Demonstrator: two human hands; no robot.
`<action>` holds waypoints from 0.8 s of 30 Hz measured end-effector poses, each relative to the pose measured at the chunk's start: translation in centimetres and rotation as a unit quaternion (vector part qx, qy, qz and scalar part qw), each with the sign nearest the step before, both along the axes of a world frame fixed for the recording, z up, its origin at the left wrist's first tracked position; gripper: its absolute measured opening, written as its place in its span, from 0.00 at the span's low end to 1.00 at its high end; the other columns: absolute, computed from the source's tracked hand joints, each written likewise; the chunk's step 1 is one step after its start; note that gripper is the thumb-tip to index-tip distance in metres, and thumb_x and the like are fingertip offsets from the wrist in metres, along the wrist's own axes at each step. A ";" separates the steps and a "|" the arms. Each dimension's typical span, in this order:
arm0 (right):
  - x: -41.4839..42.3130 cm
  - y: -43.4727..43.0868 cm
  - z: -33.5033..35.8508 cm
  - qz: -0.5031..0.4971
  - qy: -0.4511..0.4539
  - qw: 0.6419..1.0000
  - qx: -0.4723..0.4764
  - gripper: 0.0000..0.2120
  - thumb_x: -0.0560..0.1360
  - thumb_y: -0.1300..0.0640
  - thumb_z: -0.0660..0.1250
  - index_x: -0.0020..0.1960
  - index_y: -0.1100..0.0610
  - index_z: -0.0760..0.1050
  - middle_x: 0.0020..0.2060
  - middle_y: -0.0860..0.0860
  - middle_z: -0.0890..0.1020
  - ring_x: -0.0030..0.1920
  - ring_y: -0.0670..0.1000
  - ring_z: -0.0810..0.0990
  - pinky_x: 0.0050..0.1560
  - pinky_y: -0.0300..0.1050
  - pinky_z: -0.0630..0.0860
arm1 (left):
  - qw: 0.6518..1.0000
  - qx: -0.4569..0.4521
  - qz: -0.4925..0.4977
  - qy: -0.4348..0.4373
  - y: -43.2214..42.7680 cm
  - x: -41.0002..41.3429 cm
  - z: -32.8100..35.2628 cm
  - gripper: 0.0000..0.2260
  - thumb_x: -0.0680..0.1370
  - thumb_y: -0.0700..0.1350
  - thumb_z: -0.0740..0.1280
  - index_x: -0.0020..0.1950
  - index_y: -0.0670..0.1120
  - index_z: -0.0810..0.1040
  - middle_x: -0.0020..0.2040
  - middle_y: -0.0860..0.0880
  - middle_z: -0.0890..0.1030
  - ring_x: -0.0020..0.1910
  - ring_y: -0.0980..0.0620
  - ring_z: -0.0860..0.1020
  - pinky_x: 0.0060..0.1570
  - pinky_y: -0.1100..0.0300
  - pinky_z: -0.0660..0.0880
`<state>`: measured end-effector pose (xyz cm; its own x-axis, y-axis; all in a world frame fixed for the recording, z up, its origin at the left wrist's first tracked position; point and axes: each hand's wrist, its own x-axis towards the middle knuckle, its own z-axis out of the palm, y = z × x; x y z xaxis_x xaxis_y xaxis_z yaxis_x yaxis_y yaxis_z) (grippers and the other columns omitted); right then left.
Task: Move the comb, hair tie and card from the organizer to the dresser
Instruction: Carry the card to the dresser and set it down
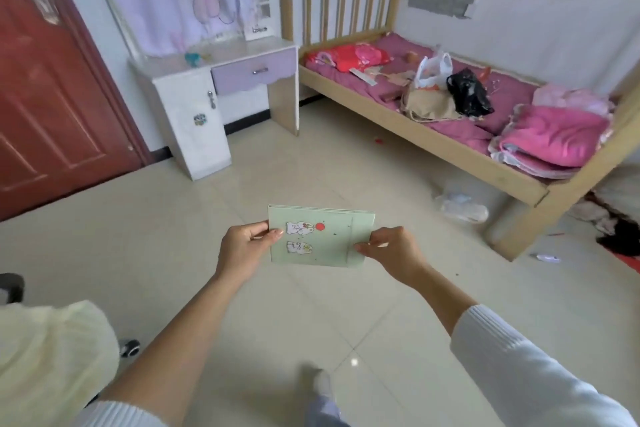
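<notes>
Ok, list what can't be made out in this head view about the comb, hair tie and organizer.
- Organizer: not in the head view.
- Small teal item on the dresser: too blurred to identify.
- Card: its side edges are covered by the left hand and right hand.

Seeing home bedroom: wooden bed [433, 135] with pink bedding, white dresser [214, 87], red door [52, 97], tiled floor [311, 166].
</notes>
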<state>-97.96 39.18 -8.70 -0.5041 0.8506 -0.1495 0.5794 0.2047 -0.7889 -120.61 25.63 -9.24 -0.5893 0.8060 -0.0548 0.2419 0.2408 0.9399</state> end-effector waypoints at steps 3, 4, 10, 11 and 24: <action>-7.4 5.1 0.1 0.034 0.002 0.999 0.006 0.07 0.71 0.54 0.73 0.34 0.51 0.80 0.43 0.58 0.84 0.39 0.51 0.74 0.37 0.40 0.68 | 0.999 0.021 0.029 -0.006 3.9 -6.5 -0.3 0.10 0.74 0.44 0.70 0.54 0.47 0.84 0.41 0.57 0.80 0.23 0.69 0.71 0.27 0.79 0.64; -9.8 7.1 0.0 0.044 0.004 0.999 0.005 0.06 0.71 0.53 0.73 0.36 0.53 0.81 0.43 0.58 0.84 0.40 0.52 0.75 0.38 0.42 0.68 | 0.999 0.021 0.039 -0.007 5.4 -8.8 -0.5 0.10 0.74 0.44 0.70 0.54 0.47 0.84 0.39 0.55 0.81 0.23 0.68 0.71 0.26 0.78 0.63; -23.5 18.6 -0.2 0.084 0.027 0.996 -0.010 0.11 0.72 0.53 0.70 0.42 0.61 0.82 0.42 0.61 0.83 0.37 0.56 0.72 0.39 0.45 0.66 | 0.997 0.012 0.070 -0.016 14.2 -21.2 -0.5 0.09 0.74 0.45 0.69 0.53 0.50 0.85 0.29 0.65 0.82 0.27 0.68 0.73 0.37 0.65 0.70; -26.0 20.3 0.3 0.090 0.026 0.996 -0.010 0.11 0.72 0.53 0.70 0.41 0.61 0.82 0.39 0.60 0.82 0.36 0.52 0.70 0.38 0.44 0.65 | 0.997 0.016 0.078 -0.020 15.7 -23.4 -0.2 0.09 0.74 0.45 0.69 0.53 0.50 0.84 0.31 0.65 0.82 0.29 0.69 0.74 0.38 0.65 0.71; -53.5 38.5 0.7 0.140 0.063 0.987 -0.042 0.16 0.75 0.54 0.67 0.39 0.68 0.75 0.30 0.52 0.71 0.33 0.51 0.65 0.35 0.42 0.63 | 0.972 0.063 0.167 -0.151 33.0 -48.5 0.5 0.09 0.75 0.40 0.69 0.54 0.45 0.83 0.49 0.43 0.85 0.45 0.48 0.79 0.55 0.50 0.78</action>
<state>-151.42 77.66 -7.97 -0.7372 0.6622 -0.1342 0.4053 0.2744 -0.8720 -169.15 58.58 -8.77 -0.7919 0.5839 -0.1786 -0.1215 0.1359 0.9832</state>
